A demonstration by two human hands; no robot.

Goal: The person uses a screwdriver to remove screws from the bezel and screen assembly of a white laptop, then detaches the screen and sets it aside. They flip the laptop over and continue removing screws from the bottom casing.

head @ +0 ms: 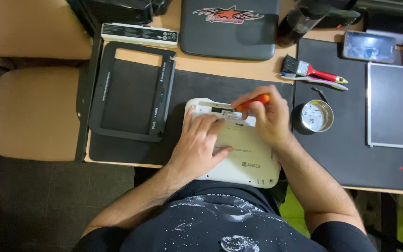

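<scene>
We see one wooden desk [239, 67] with dark mats on it, and at its near edge one small white laptop [239, 158] lying underside up, its long axis running away from us toward the desk's middle. Our left hand [200, 142] lies flat and open on the shell, fingers spread, gripping nothing. Our right hand [269, 116] is closed round one orange-handled screwdriver [253, 101], whose shaft points left toward the far edge of the laptop, just ahead of the left fingertips; the right hand is the nearer to that spot. To the left lies one black screen frame [131, 91], to the right one bare screen panel [392, 105], one round metal tin [316, 116], and one red-handled brush [311, 71].
</scene>
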